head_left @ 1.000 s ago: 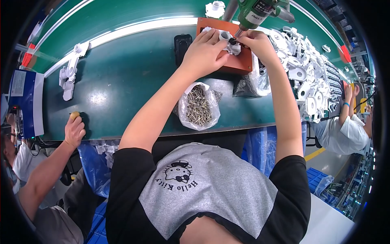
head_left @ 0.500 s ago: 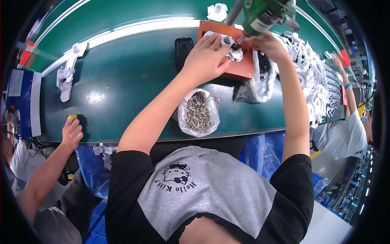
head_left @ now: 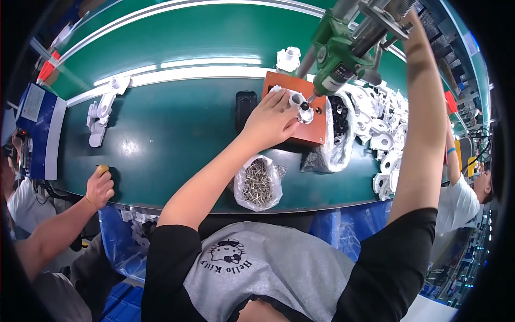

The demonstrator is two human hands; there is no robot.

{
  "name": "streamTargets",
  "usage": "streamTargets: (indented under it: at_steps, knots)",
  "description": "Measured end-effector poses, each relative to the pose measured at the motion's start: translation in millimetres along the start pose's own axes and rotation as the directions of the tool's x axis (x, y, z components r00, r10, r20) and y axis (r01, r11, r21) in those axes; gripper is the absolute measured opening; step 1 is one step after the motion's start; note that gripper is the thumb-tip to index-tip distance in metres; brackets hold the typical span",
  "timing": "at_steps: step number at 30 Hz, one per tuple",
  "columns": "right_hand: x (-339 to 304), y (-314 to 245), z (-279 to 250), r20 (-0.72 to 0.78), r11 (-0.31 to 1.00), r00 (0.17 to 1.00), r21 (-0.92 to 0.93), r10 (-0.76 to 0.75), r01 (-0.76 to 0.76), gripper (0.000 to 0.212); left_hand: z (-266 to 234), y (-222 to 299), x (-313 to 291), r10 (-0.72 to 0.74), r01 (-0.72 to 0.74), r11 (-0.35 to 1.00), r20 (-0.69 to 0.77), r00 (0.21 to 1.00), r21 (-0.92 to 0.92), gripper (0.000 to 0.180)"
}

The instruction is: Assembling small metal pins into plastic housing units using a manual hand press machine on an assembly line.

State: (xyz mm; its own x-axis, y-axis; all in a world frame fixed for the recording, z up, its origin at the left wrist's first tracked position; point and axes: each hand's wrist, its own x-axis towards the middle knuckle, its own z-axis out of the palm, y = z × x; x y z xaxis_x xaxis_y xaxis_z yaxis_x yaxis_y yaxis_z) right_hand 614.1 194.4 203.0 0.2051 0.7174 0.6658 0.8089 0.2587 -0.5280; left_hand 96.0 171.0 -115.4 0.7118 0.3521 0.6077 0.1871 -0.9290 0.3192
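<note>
My left hand [head_left: 270,122] grips a white plastic part [head_left: 295,99] on an orange fixture block [head_left: 309,135], fingers over its left side and thumb near its front edge. A round tube and a small black piece [head_left: 304,105] show on the part. Just right of that black piece is the tip of a green drill-press-like machine [head_left: 333,73]. My right arm reaches up past the machine, and my right hand [head_left: 399,8] is by its metal lever at the top edge of the picture. Its fingers are mostly hidden behind the metalwork.
A bag of screws [head_left: 257,185] lies in front of the block, a bag of black pieces [head_left: 339,145] beside it. White parts [head_left: 383,126] pile up at right. A black tray [head_left: 246,107] stands left of the block. Co-workers sit either side; one's hand [head_left: 100,188] holds something yellowish.
My right hand has left the black piece on the part and gone up to the machine's lever. My left hand stays on the white part. The whole view has tilted upward.
</note>
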Motion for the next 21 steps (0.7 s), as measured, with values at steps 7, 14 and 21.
streamTargets:
  at_steps: [7, 14, 21]
  knots:
    - [-280.5, -268.7, 74.5, -0.070, 0.639, 0.968, -0.740, 0.240, -0.212, 0.019, 0.2, -1.0, 5.3, 0.002, -0.002, 1.000, -0.008, 1.000, -0.012, 0.028]
    - [-363.3, -306.1, 142.1, 0.728, 0.944, 0.674, -0.120, -0.128, 0.309, 0.028, -2.0, -3.9, 2.6, 0.023, -0.022, 1.000, 0.079, 0.997, -0.015, 0.026]
    - [-276.9, -275.7, 71.6, 0.268, 0.589, 0.829, 0.803, -0.492, 0.091, 0.043, 5.0, -0.4, 2.6, -0.075, 0.074, 0.995, -0.009, 0.997, -0.061, 0.045]
